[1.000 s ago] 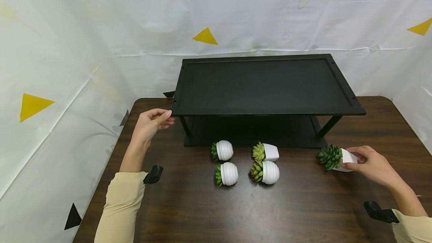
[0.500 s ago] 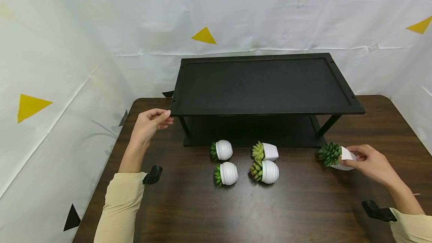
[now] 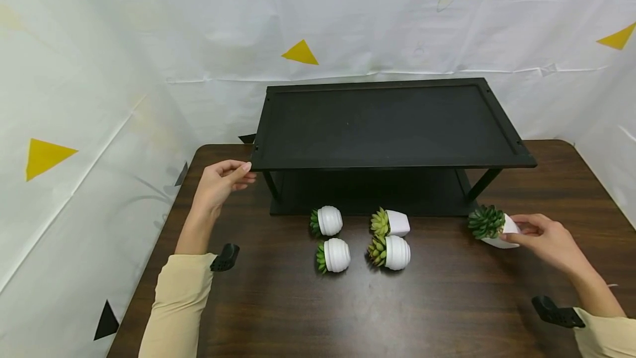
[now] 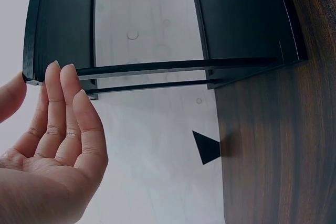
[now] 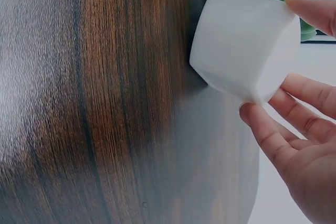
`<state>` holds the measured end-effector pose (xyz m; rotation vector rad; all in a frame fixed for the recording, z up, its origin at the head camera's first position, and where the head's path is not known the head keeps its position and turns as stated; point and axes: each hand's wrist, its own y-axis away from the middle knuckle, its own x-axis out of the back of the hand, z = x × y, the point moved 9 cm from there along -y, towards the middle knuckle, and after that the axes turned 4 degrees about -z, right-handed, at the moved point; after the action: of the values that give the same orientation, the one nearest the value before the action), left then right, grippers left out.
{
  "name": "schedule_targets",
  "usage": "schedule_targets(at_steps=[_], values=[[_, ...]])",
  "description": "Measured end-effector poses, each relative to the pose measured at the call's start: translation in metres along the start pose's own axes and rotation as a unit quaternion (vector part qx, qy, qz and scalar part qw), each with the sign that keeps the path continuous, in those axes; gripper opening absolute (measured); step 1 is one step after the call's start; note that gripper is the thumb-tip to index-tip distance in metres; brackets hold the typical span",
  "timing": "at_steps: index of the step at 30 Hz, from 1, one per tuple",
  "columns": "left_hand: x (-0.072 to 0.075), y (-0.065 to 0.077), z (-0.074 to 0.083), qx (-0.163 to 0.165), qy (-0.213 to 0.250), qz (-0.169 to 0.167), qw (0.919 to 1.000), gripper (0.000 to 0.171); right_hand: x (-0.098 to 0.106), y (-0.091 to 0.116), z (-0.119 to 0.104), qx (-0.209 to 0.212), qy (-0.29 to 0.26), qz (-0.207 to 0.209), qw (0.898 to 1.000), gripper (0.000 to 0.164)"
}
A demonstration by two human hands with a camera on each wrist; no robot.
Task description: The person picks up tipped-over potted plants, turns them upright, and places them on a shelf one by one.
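My left hand pinches the front left corner of a black two-tier shelf. Seen from the left wrist, the thumb lies on one side of the board's edge and the fingers on the other. Over on the right, my right hand holds a potted succulent by its white angular pot, between thumb and fingers. That plant lies tipped, its dark green leaves pointing left beside the shelf's front right corner. The right wrist view shows one pot edge touching or very near the wood.
Several smaller potted succulents lie on their sides before the shelf: two round white pots at left, an angular pot and another round pot further right. A brown wooden table carries everything. White sheeting hangs behind.
The pot in my right hand has turned slightly, its leafy end swinging a little toward the back. My left hand stays on the shelf corner.
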<state>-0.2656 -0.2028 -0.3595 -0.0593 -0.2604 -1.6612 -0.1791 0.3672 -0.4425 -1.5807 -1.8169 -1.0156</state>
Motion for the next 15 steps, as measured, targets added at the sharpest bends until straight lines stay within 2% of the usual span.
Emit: schedule_targets(at_steps=[8,15], values=[[0.000,0.000,-0.001,0.005,-0.004,-0.001,1.0000,0.041,-0.002,0.001,0.004,-0.005,-0.034,-0.005,0.999,0.059],[0.001,0.000,-0.001,0.006,-0.003,0.000,1.0000,0.040,-0.009,0.005,0.017,-0.041,-0.064,-0.041,0.996,0.069]])
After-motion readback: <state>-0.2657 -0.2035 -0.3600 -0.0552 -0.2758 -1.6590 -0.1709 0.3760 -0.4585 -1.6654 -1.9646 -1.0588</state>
